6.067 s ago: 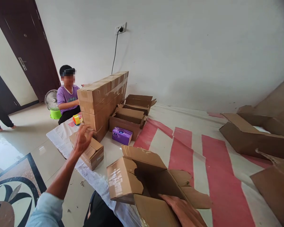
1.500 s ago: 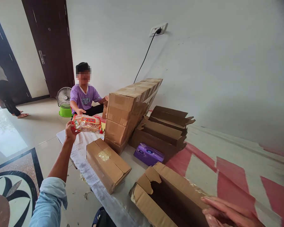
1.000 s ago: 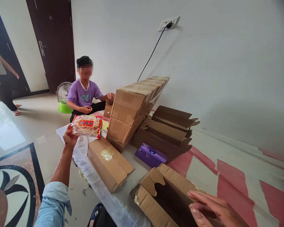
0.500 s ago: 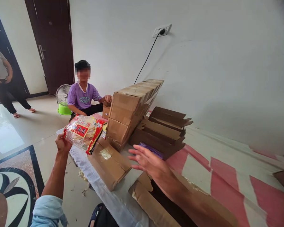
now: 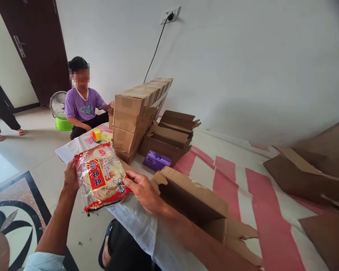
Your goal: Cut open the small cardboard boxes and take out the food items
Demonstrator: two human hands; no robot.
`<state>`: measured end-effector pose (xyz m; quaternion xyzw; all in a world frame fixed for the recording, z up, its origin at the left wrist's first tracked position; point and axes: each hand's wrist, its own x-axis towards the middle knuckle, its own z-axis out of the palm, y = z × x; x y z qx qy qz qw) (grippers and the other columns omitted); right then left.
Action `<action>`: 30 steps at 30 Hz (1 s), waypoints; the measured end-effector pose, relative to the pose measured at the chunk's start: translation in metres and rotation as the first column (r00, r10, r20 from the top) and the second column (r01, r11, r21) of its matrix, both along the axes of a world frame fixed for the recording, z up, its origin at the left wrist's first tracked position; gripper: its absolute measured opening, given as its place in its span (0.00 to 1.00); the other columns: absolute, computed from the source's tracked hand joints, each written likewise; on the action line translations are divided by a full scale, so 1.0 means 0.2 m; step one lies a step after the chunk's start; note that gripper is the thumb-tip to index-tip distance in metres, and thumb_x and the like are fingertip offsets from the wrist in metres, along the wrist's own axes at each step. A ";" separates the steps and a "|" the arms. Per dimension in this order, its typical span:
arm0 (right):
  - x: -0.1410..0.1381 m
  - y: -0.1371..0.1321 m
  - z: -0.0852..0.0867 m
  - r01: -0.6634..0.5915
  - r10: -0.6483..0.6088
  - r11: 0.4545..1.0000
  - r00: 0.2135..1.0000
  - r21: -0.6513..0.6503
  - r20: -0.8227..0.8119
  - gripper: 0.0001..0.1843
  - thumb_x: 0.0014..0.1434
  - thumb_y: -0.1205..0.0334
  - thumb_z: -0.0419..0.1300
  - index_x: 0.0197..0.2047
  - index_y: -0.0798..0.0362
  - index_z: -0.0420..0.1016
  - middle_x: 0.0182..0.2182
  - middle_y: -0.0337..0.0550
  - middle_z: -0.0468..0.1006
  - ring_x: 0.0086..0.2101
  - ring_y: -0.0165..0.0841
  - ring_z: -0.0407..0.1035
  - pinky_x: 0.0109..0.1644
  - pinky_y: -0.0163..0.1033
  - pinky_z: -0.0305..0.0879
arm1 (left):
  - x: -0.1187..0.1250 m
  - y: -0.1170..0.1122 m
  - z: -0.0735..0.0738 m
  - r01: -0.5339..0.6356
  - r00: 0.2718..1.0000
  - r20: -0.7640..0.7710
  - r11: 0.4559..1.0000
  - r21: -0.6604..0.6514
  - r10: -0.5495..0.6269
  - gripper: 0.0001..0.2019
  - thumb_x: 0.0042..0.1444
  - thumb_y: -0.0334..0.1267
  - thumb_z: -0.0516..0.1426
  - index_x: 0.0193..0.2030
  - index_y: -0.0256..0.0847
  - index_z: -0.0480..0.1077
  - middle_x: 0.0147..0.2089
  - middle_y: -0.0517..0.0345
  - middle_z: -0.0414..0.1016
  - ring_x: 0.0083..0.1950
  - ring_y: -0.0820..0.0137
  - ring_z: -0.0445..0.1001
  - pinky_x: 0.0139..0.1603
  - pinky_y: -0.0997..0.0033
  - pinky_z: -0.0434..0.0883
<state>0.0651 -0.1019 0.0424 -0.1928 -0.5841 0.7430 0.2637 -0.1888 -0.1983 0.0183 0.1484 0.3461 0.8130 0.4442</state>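
Observation:
Both hands hold a clear snack packet with red print and pale round crackers inside. My left hand grips its left edge, and my right hand pinches its right edge. The packet hangs in front of me, just left of an open brown carton lying on the red-and-white striped sheet. The carton's torn flaps stand open and its inside is dark.
A stack of sealed cartons stands behind, with open cartons and a purple box beside it. A yellow tape roll lies near a seated person in a purple shirt. A fan, flattened cardboard.
My left hand brought the packet down and closer to me. My right hand left the open carton, reached across and took hold of the packet's right edge. My head turned right.

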 end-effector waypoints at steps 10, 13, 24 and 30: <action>0.18 -0.03 -0.07 0.144 -0.139 0.976 0.989 0.163 -0.039 0.30 0.61 0.36 0.67 0.55 0.50 0.85 0.47 0.48 0.88 0.47 0.46 0.81 0.56 0.51 0.78 | 0.38 -0.14 0.02 0.022 0.968 -0.243 0.987 -0.157 -0.060 0.32 0.43 0.44 0.80 0.54 0.38 0.78 0.47 0.48 0.88 0.45 0.55 0.88 0.49 0.60 0.85; 0.26 -0.03 -0.09 0.141 -0.141 0.976 0.990 0.168 -0.013 0.31 0.60 0.34 0.68 0.55 0.51 0.85 0.48 0.50 0.88 0.46 0.46 0.82 0.56 0.51 0.78 | 0.43 -0.13 0.02 0.013 0.967 -0.252 0.990 -0.144 -0.049 0.33 0.42 0.43 0.80 0.54 0.38 0.78 0.47 0.48 0.88 0.43 0.56 0.88 0.46 0.61 0.85; 0.58 -0.01 0.01 0.082 -0.101 0.988 0.984 0.129 0.148 0.33 0.58 0.36 0.71 0.55 0.53 0.81 0.46 0.48 0.87 0.42 0.44 0.83 0.42 0.44 0.81 | 0.65 0.00 0.08 0.133 0.944 -0.289 0.985 -0.112 -0.161 0.33 0.42 0.43 0.80 0.54 0.39 0.78 0.48 0.46 0.88 0.42 0.55 0.88 0.47 0.58 0.84; 0.67 0.02 -0.02 0.125 -0.127 0.980 0.992 -0.155 -0.002 0.33 0.58 0.39 0.74 0.58 0.51 0.78 0.47 0.49 0.88 0.42 0.45 0.84 0.49 0.49 0.82 | 0.84 0.11 0.07 0.281 0.877 -0.350 0.943 -0.179 -0.328 0.28 0.45 0.54 0.77 0.48 0.38 0.81 0.40 0.49 0.87 0.37 0.58 0.85 0.38 0.66 0.80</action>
